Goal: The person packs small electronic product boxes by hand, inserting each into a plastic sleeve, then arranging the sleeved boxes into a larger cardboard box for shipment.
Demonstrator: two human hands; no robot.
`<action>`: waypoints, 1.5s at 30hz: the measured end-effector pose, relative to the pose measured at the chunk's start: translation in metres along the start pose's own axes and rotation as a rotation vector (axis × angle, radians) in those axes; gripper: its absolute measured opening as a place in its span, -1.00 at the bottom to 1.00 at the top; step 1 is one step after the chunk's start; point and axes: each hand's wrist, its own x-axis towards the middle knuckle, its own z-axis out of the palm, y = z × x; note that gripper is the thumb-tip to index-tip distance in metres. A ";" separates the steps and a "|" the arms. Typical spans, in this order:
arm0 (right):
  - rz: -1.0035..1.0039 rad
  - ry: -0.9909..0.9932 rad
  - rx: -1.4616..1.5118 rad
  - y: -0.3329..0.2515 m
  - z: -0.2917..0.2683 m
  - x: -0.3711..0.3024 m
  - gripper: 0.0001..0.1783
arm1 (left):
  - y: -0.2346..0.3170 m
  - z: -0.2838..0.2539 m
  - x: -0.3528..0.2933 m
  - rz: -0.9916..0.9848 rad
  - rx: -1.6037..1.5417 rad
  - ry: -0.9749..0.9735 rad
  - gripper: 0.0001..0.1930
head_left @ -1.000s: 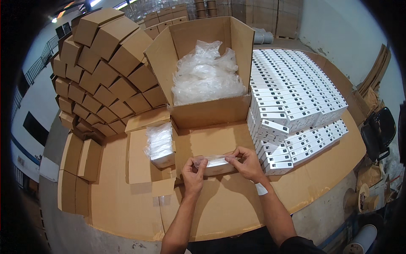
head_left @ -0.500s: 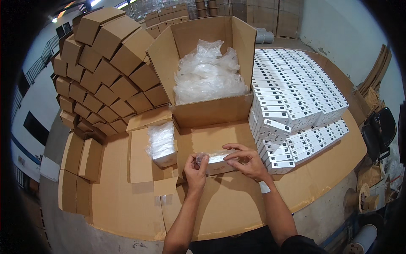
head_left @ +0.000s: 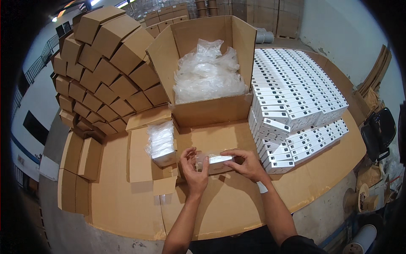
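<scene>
A small white box in a clear plastic bag is between my hands, above the cardboard-covered table. My right hand grips its right end between thumb and fingers. At the other end, the bag's loose plastic sticks out beside my left hand, whose fingers and thumb are spread apart. The thumb is close to the bag; whether it touches, I cannot tell. Just left of my hands, an open carton holds several bagged white boxes standing in a row.
Ahead stands a large open carton heaped with clear plastic bags. Many white boxes are stacked on the right. Brown cartons form a high pile at the far left, with several more at the table's left edge.
My left hand has let go of the bag's left end and its fingers have spread. My right fingers and thumb have closed on the box's right end.
</scene>
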 end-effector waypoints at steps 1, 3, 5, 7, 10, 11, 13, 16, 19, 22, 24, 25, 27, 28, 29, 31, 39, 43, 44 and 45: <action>0.000 0.004 0.000 0.001 0.000 0.000 -0.65 | 0.005 0.000 0.000 0.000 -0.001 -0.003 -0.56; 0.003 0.018 -0.014 0.004 -0.002 -0.001 -0.67 | 0.014 -0.002 0.000 0.336 0.405 -0.003 -0.54; 0.008 0.016 -0.037 0.004 -0.003 0.000 -0.67 | 0.013 -0.007 0.000 0.484 0.490 -0.061 -0.58; 0.015 0.014 -0.060 0.006 -0.004 0.001 -0.68 | 0.015 -0.008 -0.003 0.629 0.572 -0.121 -0.61; -0.036 0.011 -0.074 0.011 -0.005 0.002 -0.69 | 0.022 -0.003 -0.008 0.679 0.730 -0.227 -0.71; -0.045 0.017 -0.080 0.012 -0.005 0.001 -0.69 | 0.021 -0.001 -0.008 0.654 0.750 -0.243 -0.73; -0.054 0.023 -0.086 0.012 -0.004 0.001 -0.69 | 0.017 -0.001 -0.009 0.629 0.770 -0.258 -0.74; -0.025 0.026 -0.100 0.006 -0.003 0.001 -0.71 | 0.011 -0.005 -0.008 0.571 0.751 -0.257 -0.72; 0.055 0.016 -0.149 0.005 -0.005 0.001 -0.72 | 0.009 -0.006 -0.007 0.508 0.676 -0.252 -0.71; -0.161 0.051 -0.137 0.015 -0.010 0.003 -0.64 | 0.013 -0.004 -0.006 0.406 0.554 -0.297 -0.69; -0.321 0.081 -0.250 0.012 -0.011 0.002 -0.62 | 0.014 -0.003 -0.007 0.177 0.364 -0.318 -0.71; -0.324 0.072 -0.248 0.006 -0.008 0.001 -0.62 | 0.014 -0.006 -0.008 0.176 0.369 -0.310 -0.71; -0.135 0.084 -0.229 -0.008 -0.002 -0.001 -0.61 | 0.013 -0.012 -0.009 0.016 0.340 -0.338 -0.70; -0.139 0.077 -0.228 -0.009 -0.003 -0.001 -0.61 | 0.011 -0.011 -0.010 0.018 0.344 -0.331 -0.70; -0.182 0.089 -0.291 -0.009 -0.004 -0.002 -0.61 | 0.009 -0.011 -0.011 -0.012 0.300 -0.330 -0.68; -0.230 0.090 -0.352 -0.012 -0.006 -0.004 -0.61 | 0.008 -0.011 -0.015 -0.041 0.260 -0.317 -0.66; -0.312 0.127 -0.352 -0.010 -0.001 0.002 -0.67 | 0.017 -0.025 -0.053 -0.003 0.357 -0.231 -0.18; -0.124 0.125 -0.183 -0.015 0.007 0.009 -0.69 | 0.042 -0.053 -0.081 0.018 0.665 -0.336 -0.19; -0.195 0.161 -0.207 -0.015 0.010 0.013 -0.70 | 0.043 -0.058 -0.086 0.051 0.746 -0.396 -0.21; -0.266 0.196 -0.229 -0.015 0.014 0.017 -0.70 | 0.045 -0.063 -0.091 0.082 0.827 -0.455 -0.22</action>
